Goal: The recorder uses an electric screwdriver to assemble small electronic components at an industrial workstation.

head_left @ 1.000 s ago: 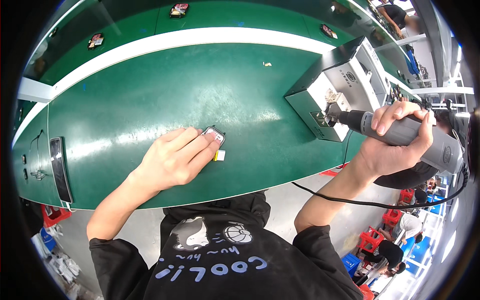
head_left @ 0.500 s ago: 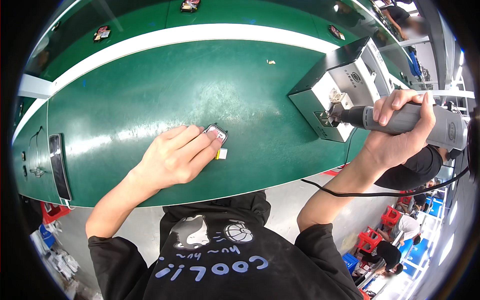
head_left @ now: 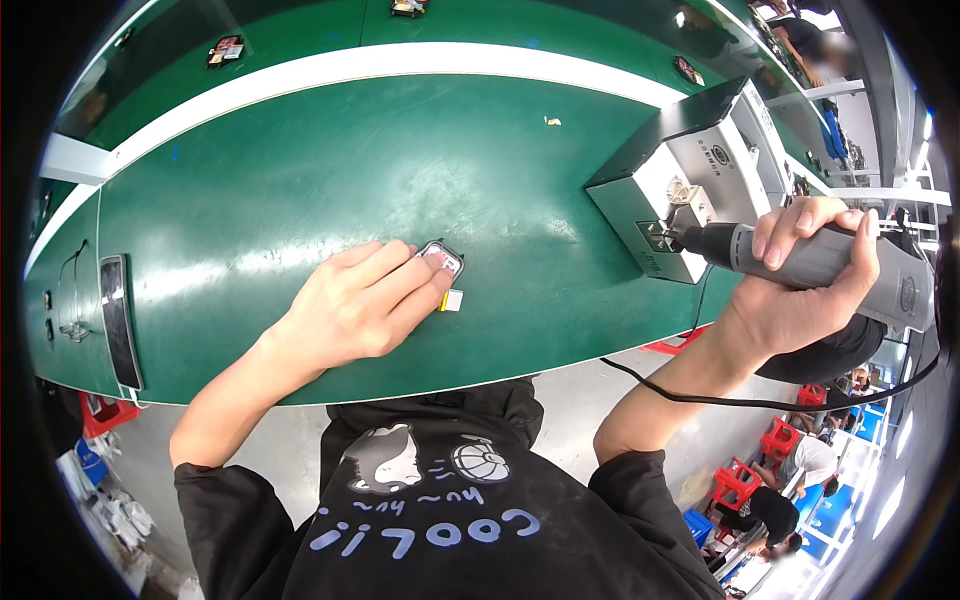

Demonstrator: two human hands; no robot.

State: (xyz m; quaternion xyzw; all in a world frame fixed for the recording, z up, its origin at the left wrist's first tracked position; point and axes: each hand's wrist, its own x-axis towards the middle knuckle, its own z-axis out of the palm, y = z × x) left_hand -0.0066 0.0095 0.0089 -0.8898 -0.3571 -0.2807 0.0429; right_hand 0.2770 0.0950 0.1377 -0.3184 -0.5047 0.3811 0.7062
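My left hand (head_left: 352, 305) lies on the green bench with its fingers closed on a small, rounded black-framed device (head_left: 455, 258); the fingertips cover part of its inside. A small silver battery pouch with a yellow edge (head_left: 453, 300) lies right beside the device. My right hand (head_left: 800, 270) is wrapped round a grey electric screwdriver (head_left: 895, 275), held nearly level. Its dark nose points left into the front of a boxy metal screw feeder (head_left: 625, 205). Whether the bit touches a screw there is too small to tell.
A black cable (head_left: 720, 403) hangs from the screwdriver past my right forearm. At the left end of the bench (head_left: 300, 180) lies a dark phone-like slab (head_left: 120, 320). Beyond the white rail (head_left: 400, 58) are several similar small devices. Other people sit and stand at the right.
The view has shifted slightly. The screwdriver's rear end has dropped a little, while its nose stays at the feeder. My left hand keeps its hold on the device.
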